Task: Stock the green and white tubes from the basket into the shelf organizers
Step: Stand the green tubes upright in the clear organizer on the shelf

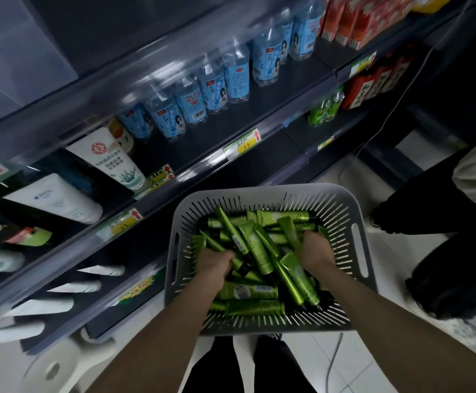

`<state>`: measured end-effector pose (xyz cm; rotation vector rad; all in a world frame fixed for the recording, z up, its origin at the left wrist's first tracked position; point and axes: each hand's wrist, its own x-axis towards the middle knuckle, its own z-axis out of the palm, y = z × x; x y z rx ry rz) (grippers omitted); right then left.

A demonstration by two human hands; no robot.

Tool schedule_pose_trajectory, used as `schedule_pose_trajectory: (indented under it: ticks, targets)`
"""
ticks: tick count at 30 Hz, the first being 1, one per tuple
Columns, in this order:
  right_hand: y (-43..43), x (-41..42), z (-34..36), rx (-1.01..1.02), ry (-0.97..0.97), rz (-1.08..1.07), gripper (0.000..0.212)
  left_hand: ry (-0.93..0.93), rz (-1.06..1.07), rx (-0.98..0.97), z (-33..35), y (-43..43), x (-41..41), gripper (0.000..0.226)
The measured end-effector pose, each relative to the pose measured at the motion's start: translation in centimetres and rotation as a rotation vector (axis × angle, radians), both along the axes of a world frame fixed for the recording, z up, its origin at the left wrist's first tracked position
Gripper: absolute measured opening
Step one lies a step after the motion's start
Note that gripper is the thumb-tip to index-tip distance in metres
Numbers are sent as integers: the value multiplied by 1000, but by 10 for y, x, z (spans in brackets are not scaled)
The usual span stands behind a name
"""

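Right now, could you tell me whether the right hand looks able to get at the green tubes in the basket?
Probably yes: the right hand is down among the green tubes, the basket is open-topped, and nothing covers them.

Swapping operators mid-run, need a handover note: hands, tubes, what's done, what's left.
Left hand: in the basket, fingers curled round green tubes.
Right hand: also in the basket, fingertips buried in the pile; grip not visible.
Tubes: a loose heap in the basket, which sits in front of the shelves.
Done: cannot tell; the lower shelves on the left are blurred.
Left: lift out the handful, place it in the organizers, then repeat for the rest of the heap.
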<state>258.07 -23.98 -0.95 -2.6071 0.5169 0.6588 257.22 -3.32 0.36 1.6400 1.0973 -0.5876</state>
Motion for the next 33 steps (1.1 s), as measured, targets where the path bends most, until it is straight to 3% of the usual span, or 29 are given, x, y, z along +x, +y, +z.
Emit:
schedule_pose_trajectory:
  ticks: [6,13,16,19,26,30,33]
  targets:
    - [4,-13,12,80,-66,-71,23,37,-104,-32,12,3,0,17]
    - [14,-9,43,126,-217,-1,12,-125,-228,169,30,7,-3,15]
    - [23,-11,59,142,-234,32,13,-90,-256,95,35,7,-4,12]
    - [25,-17,67,147,-270,16,12,-79,-221,22,27,1,4,25]
    - [26,-21,66,164,-265,-22,17,-40,-98,96,10,-13,15,24]
    - [29,-23,63,219,-278,-72,13,-20,87,11,-3,-6,4,47]
    - [28,-25,59,259,-268,-96,13,-35,62,-28,-2,-6,2,67]
